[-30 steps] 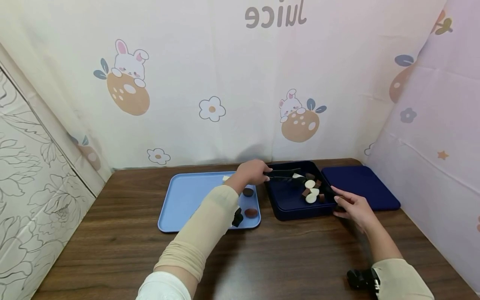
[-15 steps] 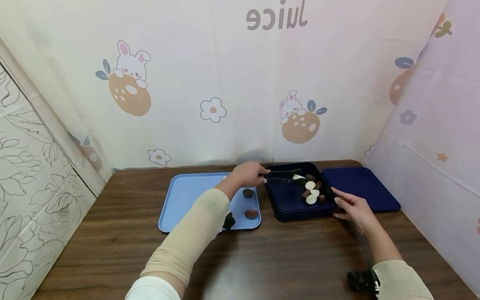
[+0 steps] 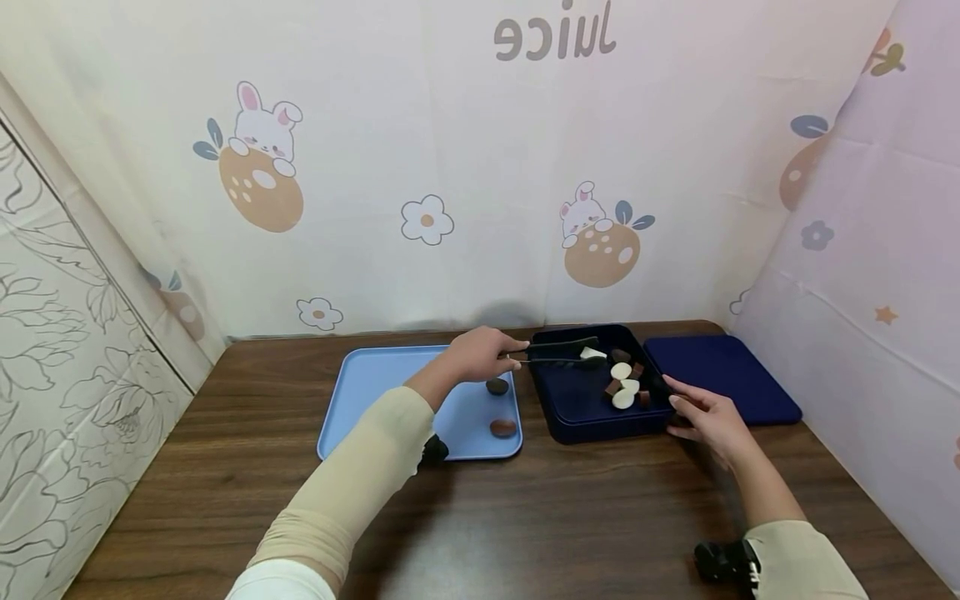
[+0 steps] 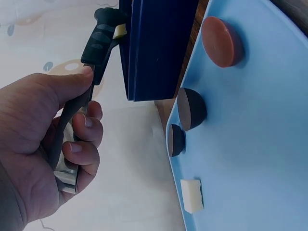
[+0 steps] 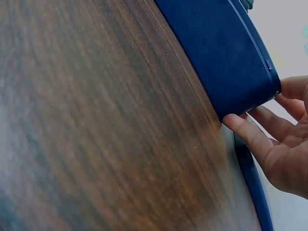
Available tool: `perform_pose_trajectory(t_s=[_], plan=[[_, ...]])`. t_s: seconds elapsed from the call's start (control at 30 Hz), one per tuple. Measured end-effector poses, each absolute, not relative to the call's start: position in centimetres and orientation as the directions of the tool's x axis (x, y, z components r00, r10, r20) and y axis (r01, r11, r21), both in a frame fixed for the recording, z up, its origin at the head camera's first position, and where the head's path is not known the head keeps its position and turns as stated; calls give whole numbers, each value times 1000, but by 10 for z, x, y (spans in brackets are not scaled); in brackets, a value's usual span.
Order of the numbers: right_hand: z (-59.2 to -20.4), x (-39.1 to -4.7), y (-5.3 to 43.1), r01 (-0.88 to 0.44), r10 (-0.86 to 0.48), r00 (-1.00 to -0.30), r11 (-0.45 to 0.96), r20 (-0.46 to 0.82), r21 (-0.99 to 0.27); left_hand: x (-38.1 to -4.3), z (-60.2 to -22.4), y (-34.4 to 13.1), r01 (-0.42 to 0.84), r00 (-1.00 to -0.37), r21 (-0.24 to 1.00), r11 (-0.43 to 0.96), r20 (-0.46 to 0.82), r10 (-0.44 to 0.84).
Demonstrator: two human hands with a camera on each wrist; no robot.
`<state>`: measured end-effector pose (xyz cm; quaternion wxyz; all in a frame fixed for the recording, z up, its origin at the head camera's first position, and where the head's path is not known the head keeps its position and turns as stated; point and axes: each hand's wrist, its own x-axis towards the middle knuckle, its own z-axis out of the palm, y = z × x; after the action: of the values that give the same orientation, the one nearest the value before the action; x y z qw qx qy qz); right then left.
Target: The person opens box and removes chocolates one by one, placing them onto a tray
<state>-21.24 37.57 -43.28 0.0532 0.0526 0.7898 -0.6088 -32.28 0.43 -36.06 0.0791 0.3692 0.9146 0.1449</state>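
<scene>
My left hand [image 3: 478, 354] grips a pair of tongs [image 4: 98, 44] with black tips, which reach into a dark blue box [image 3: 558, 432]. Between the tips sits a white chocolate piece [image 3: 592, 354], partly hidden by them in the left wrist view. Other chocolates, white discs [image 3: 622, 398] and brown pieces [image 3: 612, 387], lie in the box's right half. At the box's front right corner, my right hand [image 3: 708, 421] holds the wall with thumb and fingers; some fingertips are hidden behind the corner.
Left of the box lies a light blue tray [image 3: 375, 392]. It bears a reddish-brown round piece [image 4: 222, 42], two dark pieces [image 4: 191, 109] and a white block [image 4: 192, 196]. A flat dark blue lid [image 3: 723, 375] lies right of the box. A patterned curtain [image 3: 480, 167] stands behind.
My left hand has moved left and slightly down with the tongs. The white piece between the tips has shifted slightly left. My right hand stays at the box corner.
</scene>
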Motion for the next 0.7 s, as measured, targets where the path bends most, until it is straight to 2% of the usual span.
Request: perform_pose_trajectory(t_s=[0.43, 0.7], plan=[[-435, -214, 375, 148, 19, -989, 257, -148, -955, -309, -359, -26, 656, -704, 408, 635, 25, 710], [-434, -214, 375, 153, 17, -988, 240, -153, -959, -303, -360, -50, 669, -705, 400, 627, 75, 705]])
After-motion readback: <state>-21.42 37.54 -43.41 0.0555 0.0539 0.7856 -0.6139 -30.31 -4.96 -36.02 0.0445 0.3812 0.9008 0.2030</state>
